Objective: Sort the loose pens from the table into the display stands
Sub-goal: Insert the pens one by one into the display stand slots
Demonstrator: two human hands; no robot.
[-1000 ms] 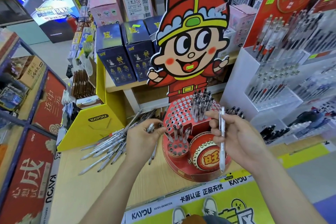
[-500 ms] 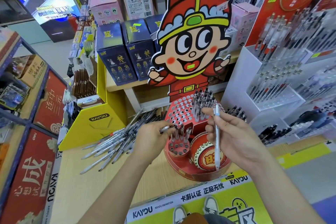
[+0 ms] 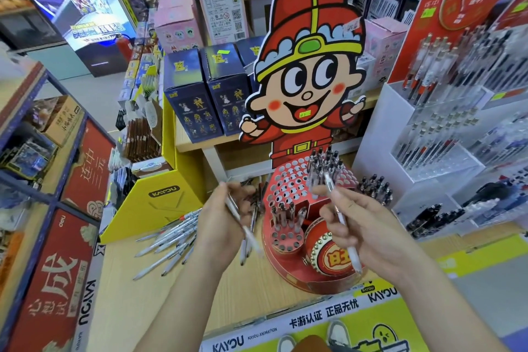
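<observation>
A red display stand (image 3: pixel 297 274) with rows of round holes and a cartoon-boy backboard stands on the wooden table (image 3: pixel 251 294). Several pens stand in its upper right holes (image 3: pixel 325 166) and a few in its lower tier (image 3: pixel 283 213). My left hand (image 3: pixel 225 223) is closed on a clear white pen (image 3: pixel 243 226), blurred, just left of the stand. My right hand (image 3: pixel 368 231) grips another white pen (image 3: pixel 341 220), held slanted in front of the stand. A pile of loose pens (image 3: pixel 171 240) lies on the table to the left.
A yellow KAYOU cardboard box (image 3: pixel 160 200) sits behind the loose pens. A white tiered rack full of pens (image 3: pixel 445 134) stands to the right, with black-capped pens (image 3: pixel 374 186) beside the red stand. Dark blue boxes (image 3: pixel 200 94) fill the shelf behind.
My left hand has lifted from the pile with a pen and moved up beside the stand. My right hand's pen has tilted from upright to slanted.
</observation>
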